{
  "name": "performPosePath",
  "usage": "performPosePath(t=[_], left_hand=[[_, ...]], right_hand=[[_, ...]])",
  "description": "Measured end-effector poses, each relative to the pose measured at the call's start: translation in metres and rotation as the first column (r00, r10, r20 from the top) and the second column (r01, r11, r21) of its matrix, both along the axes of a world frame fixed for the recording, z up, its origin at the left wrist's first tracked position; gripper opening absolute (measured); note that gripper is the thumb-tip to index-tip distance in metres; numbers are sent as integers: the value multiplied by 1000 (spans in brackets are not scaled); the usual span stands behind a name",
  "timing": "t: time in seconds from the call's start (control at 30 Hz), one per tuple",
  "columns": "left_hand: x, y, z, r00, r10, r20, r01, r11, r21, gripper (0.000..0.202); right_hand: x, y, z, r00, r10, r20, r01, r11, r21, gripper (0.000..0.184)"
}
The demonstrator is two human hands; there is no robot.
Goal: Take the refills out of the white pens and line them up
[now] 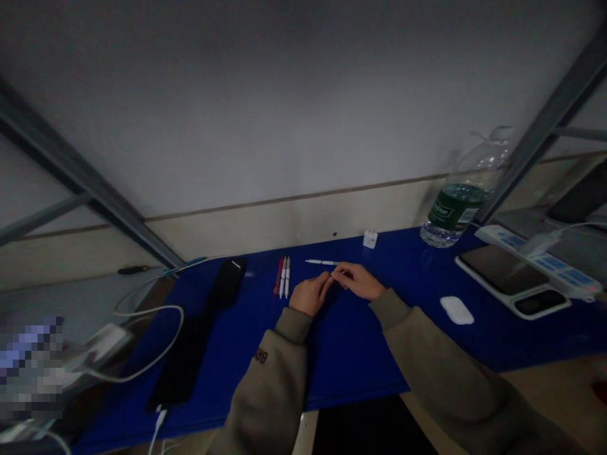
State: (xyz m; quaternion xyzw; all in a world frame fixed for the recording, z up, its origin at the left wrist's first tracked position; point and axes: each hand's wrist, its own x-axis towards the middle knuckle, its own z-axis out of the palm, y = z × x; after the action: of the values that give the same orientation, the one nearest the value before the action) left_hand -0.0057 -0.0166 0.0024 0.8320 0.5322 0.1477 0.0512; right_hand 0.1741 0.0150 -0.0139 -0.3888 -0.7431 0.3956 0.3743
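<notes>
My left hand [310, 294] and my right hand [359, 280] meet at the fingertips above the blue tabletop [353, 344]. Both are closed in a pinch; whatever lies between the fingertips, if anything, is too small to make out. Just beyond them lies a white pen [321, 261], its right end close to my right hand's fingers. Left of my left hand, a red pen [278, 278] and two white pens [285, 278] lie side by side, pointing away from me.
A black phone [227, 282] and a dark slab with a cable [177, 360] lie at left. Toward the back stands a white charger [370, 239]. On the right are a large water bottle [458, 202], a white earbud case [456, 310], a scale [512, 278] and a power strip [545, 259].
</notes>
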Motion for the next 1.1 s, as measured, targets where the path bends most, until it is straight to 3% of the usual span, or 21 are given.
performPosePath(t=[0.07,0.27,0.5,0.7,0.8,0.87,0.97,1.03,1.1], left_hand=[[-1,1,-1,999,35,-25,-35,999,-4,45],[-3,2,-1,997,-62,53,63,998,-24,41],[4,-1,0,995,-38,97,46,995,-85,43],[3,1,0,993,53,104,-46,996,-72,41],[1,3,-1,968,90,234,-72,994,-85,37],[1,5,-1,894,117,432,-75,991,-114,35],[1,10,-1,652,139,745,-49,989,-142,32],[0,14,-1,494,132,859,-14,989,-144,30],[-1,16,-1,390,134,911,29,987,-158,29]], right_hand=[[1,0,0,1000,13,0,-13,1000,23,31],[0,2,-3,993,-43,113,31,994,105,36],[-2,5,-6,984,-133,121,125,990,69,48],[-1,4,0,992,-125,-31,125,992,-8,42],[-2,2,1,992,-63,-114,55,996,-68,33],[-4,1,1,992,-15,-128,3,995,-95,31],[-7,-1,0,982,52,-182,-81,984,-157,30],[-9,-1,0,965,76,-250,-131,969,-210,37],[-10,-2,0,944,86,-319,-171,953,-249,47]])
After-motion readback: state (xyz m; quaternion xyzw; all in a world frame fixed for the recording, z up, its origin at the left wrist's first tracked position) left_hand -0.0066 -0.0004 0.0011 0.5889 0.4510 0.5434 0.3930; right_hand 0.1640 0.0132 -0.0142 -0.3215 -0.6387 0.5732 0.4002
